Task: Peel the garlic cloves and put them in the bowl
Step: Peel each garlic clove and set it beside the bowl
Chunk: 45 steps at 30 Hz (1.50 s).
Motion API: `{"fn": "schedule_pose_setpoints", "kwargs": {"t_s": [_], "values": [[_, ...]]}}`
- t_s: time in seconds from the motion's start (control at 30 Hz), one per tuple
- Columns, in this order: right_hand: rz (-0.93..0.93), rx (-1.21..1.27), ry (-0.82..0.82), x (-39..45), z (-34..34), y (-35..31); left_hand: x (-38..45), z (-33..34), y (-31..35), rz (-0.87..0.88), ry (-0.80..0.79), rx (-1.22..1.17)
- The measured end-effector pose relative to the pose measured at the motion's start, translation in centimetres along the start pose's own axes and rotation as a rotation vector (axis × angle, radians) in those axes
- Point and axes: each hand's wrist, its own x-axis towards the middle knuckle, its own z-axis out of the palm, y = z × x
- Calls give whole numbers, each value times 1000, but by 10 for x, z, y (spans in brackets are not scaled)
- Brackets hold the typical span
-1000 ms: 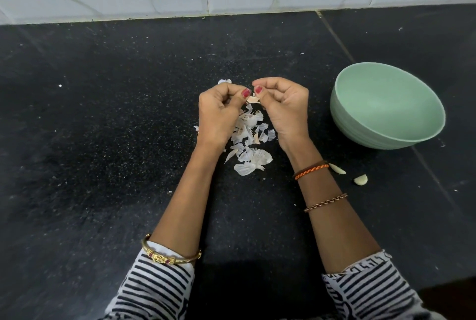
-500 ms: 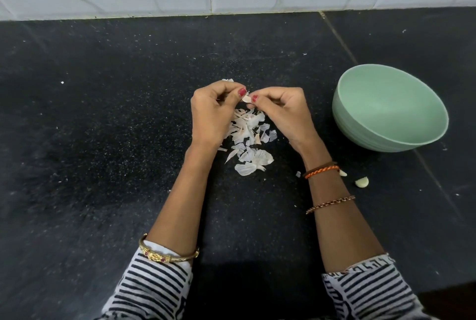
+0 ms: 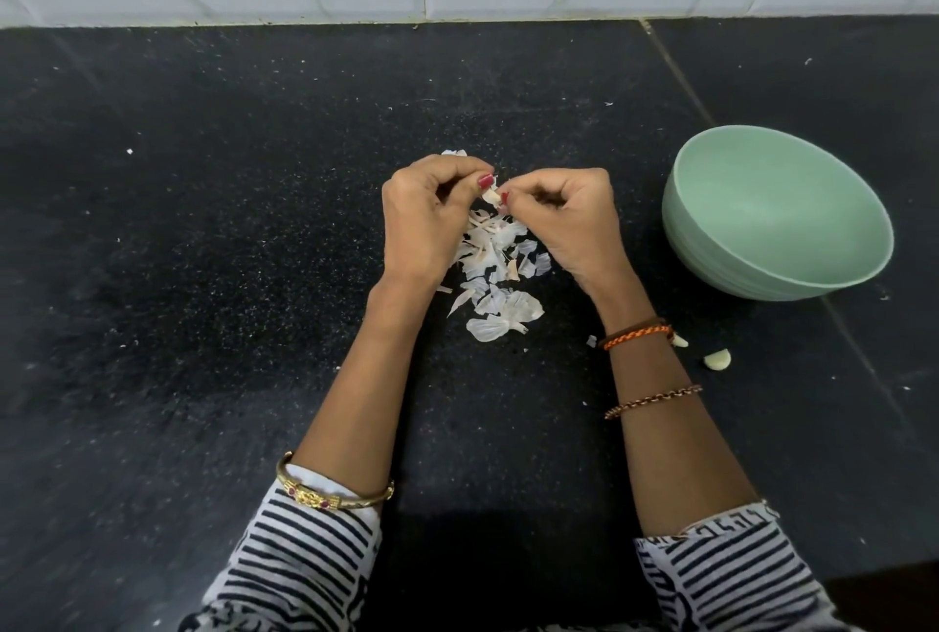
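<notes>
Your left hand [image 3: 427,219] and right hand [image 3: 574,219] meet over the middle of the dark speckled surface [image 3: 203,275], fingers curled in on both. Between the two thumbs you pinch a small garlic clove [image 3: 491,197]; the left hand's fingers wrap round it from one side and the right thumb and forefinger nip it from the other. It looks partly skinned, though it is too small to be sure.

Straight below your hands lies a heap of papery white peels [image 3: 495,275], spread loosely on the surface and reaching back toward you between your wrists. One stray scrap sits just beyond the left knuckles.

The pale green bowl [image 3: 833,275] stands to your right, well apart from the hands, and the part of its inside that you can see holds nothing. Two peeled cloves lie on the surface near the bowl's near side: one [image 3: 717,359] in plain view, the other [image 3: 680,340] half hidden just beside your right wrist, touching the orange braided band [image 3: 637,334] there. A thin chain bracelet [image 3: 655,400] sits further up that forearm, and a gold bangle [image 3: 330,497] rests at the cuff of your striped left sleeve [image 3: 300,560]
</notes>
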Motion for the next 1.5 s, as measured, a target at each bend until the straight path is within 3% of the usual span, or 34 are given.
{"fn": "schedule_pose_setpoints", "kwargs": {"t_s": [0.23,0.43,0.57,0.7,0.83,1.23,1.5], "values": [[-4,6,21,-1,3,-3,0,-1,3,-94,-38,-122],[35,97,96,0,2,-6,0,-1,11,-190,-92,-410],[53,118,146,0,5,-7,0,-1,13,-223,-102,-480],[123,286,228,0,3,-11,0,0,11,-253,51,-476],[29,237,123,-2,5,-11,-1,3,9,-244,157,-452],[-157,49,251,0,10,0,-3,9,13,-304,126,-425],[-171,8,237,0,11,1,-3,9,10,-217,109,-289]]}}
